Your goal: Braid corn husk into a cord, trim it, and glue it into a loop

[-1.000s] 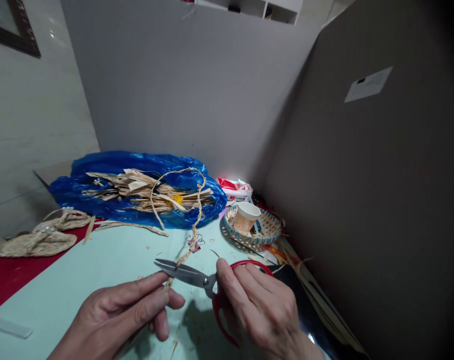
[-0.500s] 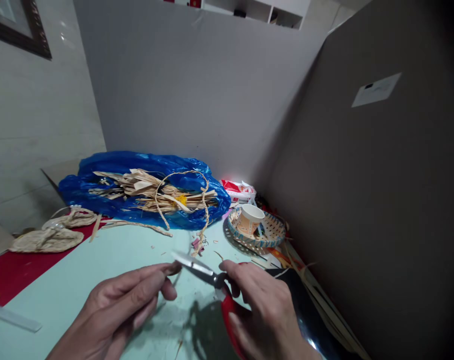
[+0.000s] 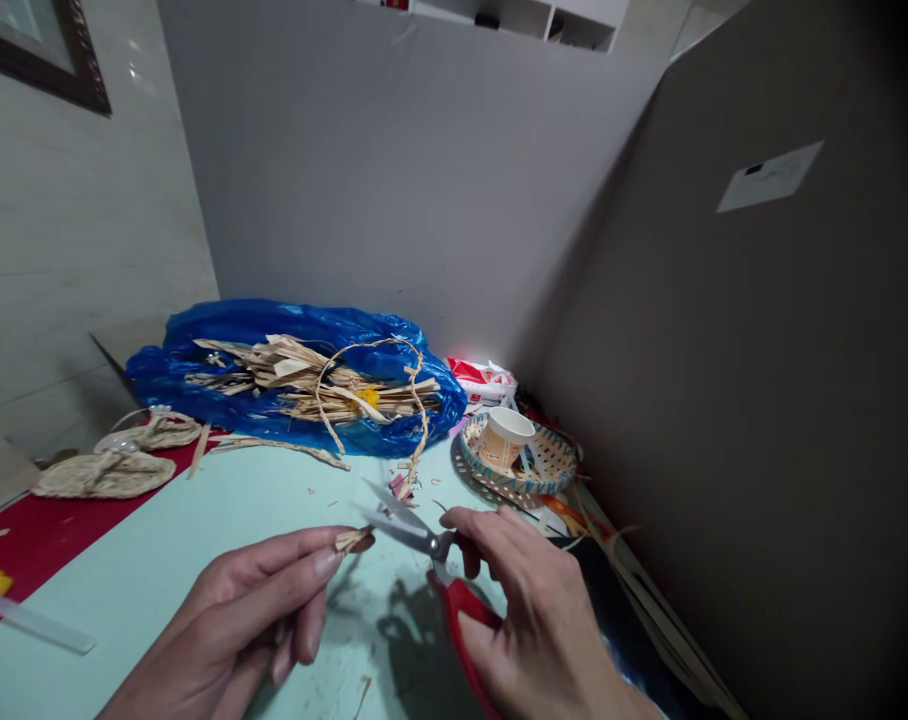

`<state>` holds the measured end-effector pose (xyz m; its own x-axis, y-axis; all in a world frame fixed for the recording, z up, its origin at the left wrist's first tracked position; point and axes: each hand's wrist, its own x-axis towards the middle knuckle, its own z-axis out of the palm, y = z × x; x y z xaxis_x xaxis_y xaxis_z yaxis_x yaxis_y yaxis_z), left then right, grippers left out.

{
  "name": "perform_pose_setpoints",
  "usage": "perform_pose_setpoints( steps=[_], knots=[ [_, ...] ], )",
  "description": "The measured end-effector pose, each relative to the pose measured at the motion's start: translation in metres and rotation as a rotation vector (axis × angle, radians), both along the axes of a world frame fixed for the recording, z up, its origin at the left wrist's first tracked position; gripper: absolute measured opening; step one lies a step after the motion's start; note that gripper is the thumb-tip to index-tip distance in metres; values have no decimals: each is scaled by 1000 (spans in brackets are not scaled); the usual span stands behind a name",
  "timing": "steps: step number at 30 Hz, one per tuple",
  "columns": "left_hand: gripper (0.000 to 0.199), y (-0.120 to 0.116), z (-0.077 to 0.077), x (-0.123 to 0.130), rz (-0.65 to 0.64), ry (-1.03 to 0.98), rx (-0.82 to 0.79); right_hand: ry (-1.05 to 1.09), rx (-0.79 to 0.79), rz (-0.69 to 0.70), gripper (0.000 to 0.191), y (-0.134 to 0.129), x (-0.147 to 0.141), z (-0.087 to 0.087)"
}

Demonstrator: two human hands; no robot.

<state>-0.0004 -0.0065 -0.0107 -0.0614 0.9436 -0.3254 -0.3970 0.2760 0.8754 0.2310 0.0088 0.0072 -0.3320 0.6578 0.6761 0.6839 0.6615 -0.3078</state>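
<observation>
My left hand [image 3: 263, 610] pinches a small piece of dried straw [image 3: 353, 541] between thumb and fingers, low in the view. Red-handled scissors [image 3: 465, 630] are gripped in my right hand [image 3: 529, 600]. Their blades stand apart, slightly blurred, with the tips close to the straw's end; whether they touch it cannot be made out. Beyond my hands, a braided straw cord [image 3: 424, 430] hangs from a blue plastic bag [image 3: 274, 315] onto the pale green table surface [image 3: 274, 500]. Bundles of dried straw [image 3: 296, 370] lie on the bag.
At the left are woven straw soles [image 3: 105, 473] and a clear stick with a yellow end [image 3: 45, 625]. A paper cup [image 3: 506, 440] stands in a woven basket [image 3: 555, 465] at the right. Grey panels rise behind and at right.
The scissor blades have opened. More of the straw piece now shows at my left fingertips, and the whole view has shifted slightly.
</observation>
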Motion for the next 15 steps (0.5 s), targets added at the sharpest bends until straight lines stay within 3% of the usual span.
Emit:
perform_pose_setpoints(
  steps=[5,11,15],
  knots=[
    [52,1,-3,-2,34,-9,-3,-180,180,-40,46,-3,-4,3],
    [36,1,5,6,-93,-33,56,-287,318,-54,43,-4,3,2],
    [32,0,3,8,-101,4,69,-301,416,-58,35,-2,4,2]
  ],
)
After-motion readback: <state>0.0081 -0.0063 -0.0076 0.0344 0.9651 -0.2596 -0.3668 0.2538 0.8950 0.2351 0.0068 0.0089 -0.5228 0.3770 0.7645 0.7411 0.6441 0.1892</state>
